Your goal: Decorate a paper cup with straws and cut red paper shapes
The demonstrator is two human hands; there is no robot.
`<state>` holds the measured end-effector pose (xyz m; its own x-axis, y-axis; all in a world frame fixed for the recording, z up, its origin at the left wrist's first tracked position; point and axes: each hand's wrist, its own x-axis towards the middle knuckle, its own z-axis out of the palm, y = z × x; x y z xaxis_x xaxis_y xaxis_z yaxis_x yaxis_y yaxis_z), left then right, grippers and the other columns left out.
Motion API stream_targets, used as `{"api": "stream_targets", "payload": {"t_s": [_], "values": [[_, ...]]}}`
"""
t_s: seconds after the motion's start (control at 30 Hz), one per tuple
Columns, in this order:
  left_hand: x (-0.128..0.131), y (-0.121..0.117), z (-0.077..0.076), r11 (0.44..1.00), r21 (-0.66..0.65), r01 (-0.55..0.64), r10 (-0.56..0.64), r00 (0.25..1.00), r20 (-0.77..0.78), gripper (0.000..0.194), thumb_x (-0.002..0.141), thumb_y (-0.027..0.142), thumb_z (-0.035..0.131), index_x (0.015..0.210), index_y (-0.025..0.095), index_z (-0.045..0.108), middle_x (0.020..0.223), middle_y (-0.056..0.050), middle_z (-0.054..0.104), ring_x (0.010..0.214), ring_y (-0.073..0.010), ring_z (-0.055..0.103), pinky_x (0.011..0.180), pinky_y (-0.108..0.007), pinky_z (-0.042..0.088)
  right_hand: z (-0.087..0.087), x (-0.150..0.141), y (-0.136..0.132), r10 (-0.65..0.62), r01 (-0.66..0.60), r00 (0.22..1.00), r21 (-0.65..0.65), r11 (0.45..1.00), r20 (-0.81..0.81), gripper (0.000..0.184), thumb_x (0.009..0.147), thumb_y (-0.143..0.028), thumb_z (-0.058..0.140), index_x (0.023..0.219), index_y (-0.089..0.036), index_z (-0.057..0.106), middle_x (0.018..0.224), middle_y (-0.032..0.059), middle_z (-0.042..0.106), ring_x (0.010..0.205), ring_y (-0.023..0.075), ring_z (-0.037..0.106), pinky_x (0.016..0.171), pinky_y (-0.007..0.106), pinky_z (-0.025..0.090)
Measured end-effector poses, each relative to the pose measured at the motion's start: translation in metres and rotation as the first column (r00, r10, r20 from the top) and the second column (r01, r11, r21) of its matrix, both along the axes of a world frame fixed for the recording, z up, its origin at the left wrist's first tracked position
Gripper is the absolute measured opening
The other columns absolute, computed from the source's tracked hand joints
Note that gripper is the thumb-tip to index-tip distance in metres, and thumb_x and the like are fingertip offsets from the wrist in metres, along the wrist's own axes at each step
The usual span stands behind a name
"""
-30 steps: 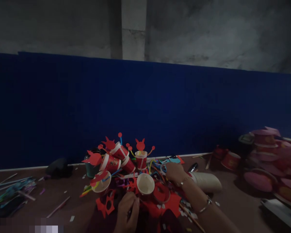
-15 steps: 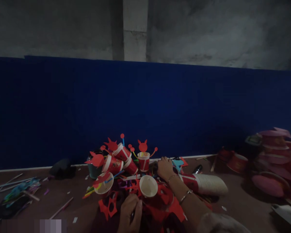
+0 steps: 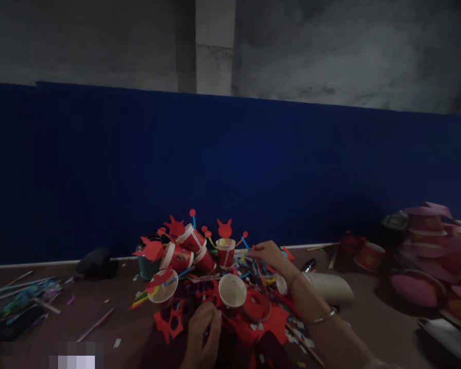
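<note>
- Table (image 3: pixel 100 307): a dark brown surface set against a deep blue panel (image 3: pixel 230 174), littered with paper scraps.
- Far left: a loose bundle of thin sticks (image 3: pixel 19 297) lies flat near the edge; a dark lump (image 3: pixel 96 262) rests by the foot of the panel.
- Centre left: a heap of red paper cups (image 3: pixel 184 251), most tipped on their sides, carries red cut-out shapes on thin stems; one decorated cup (image 3: pixel 225 251) stands upright at the back of the heap.
- Left hand (image 3: pixel 203 333): low in the view, fingers curled together on something dark among the red paper cut-outs (image 3: pixel 269 323); what it grips cannot be told.
- Open cup (image 3: pixel 232 291): mouth facing the camera, just above the left hand and touching the red paper.
- Right hand (image 3: pixel 267 252): reaches across the heap, fingertips pinched together on the coloured straws (image 3: pixel 253 266) just beside the upright cup; bracelets ring the wrist (image 3: pixel 311 302).
- Right of the wrist: a stack of white cups (image 3: pixel 330 288) lies on its side; a dark marker (image 3: pixel 308 265) lies behind it.
- Far right: piled pink and red paper bowls (image 3: pixel 422 256), well apart from both hands.
</note>
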<state>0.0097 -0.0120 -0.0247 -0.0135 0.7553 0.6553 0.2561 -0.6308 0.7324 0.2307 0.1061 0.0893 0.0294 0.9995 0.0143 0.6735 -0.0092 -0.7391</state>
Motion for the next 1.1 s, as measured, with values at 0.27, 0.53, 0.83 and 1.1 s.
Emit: {"api": "stream_targets", "payload": {"t_s": [0.27, 0.53, 0.83, 1.1], "values": [[0.002, -0.004, 0.025, 0.967, -0.25, 0.041, 0.006, 0.983, 0.184, 0.034, 0.087, 0.046, 0.04, 0.073, 0.02, 0.058, 0.069, -0.003, 0.059, 0.066, -0.017, 0.055, 0.059, -0.028, 0.047, 0.022, -0.006, -0.035, 0.049, -0.085, 0.839, -0.043, 0.995, -0.542, 0.028, 0.061, -0.041, 0.069, 0.065, -0.014, 0.064, 0.055, -0.0019, 0.056, 0.047, 0.008, 0.048, 0.048, 0.021, 0.038], [0.028, 0.01, 0.092, 0.757, -0.494, 0.428, -0.216, 0.877, 0.429, 0.058, 0.073, 0.046, 0.062, 0.12, 0.017, 0.046, 0.101, -0.009, 0.066, 0.094, -0.0211, 0.061, 0.084, -0.034, 0.046, 0.024, -0.054, -0.081, 0.159, -0.246, 0.709, -0.03, 0.969, -0.687, 0.029, 0.056, -0.042, 0.074, 0.057, -0.016, 0.061, 0.046, -0.0042, 0.055, 0.043, 0.008, 0.047, 0.047, 0.021, 0.036], [0.031, 0.017, 0.103, 0.566, -0.625, 0.538, -0.293, 0.839, 0.458, 0.058, 0.062, 0.034, 0.069, 0.112, 0.01, 0.053, 0.07, -0.003, 0.069, 0.053, -0.0127, 0.059, 0.051, -0.023, 0.041, 0.019, -0.053, -0.078, 0.141, -0.116, 0.797, 0.081, 0.99, -0.587, 0.032, 0.061, -0.048, 0.068, 0.059, -0.016, 0.064, 0.049, -0.0055, 0.045, 0.047, 0.0077, 0.036, 0.045, 0.022, 0.027], [0.023, 0.006, 0.121, 0.398, -0.687, 0.609, -0.494, 0.773, 0.399, 0.02, 0.064, 0.026, 0.065, 0.08, 0.014, 0.068, 0.057, 0.001, 0.064, 0.048, -0.0109, 0.055, 0.054, -0.023, 0.042, 0.021, -0.05, -0.084, 0.134, -0.227, 0.631, -0.017, 0.974, -0.764, 0.034, 0.063, -0.049, 0.069, 0.062, -0.015, 0.063, 0.047, -0.0067, 0.042, 0.044, 0.0056, 0.03, 0.044, 0.02, 0.021]]}}
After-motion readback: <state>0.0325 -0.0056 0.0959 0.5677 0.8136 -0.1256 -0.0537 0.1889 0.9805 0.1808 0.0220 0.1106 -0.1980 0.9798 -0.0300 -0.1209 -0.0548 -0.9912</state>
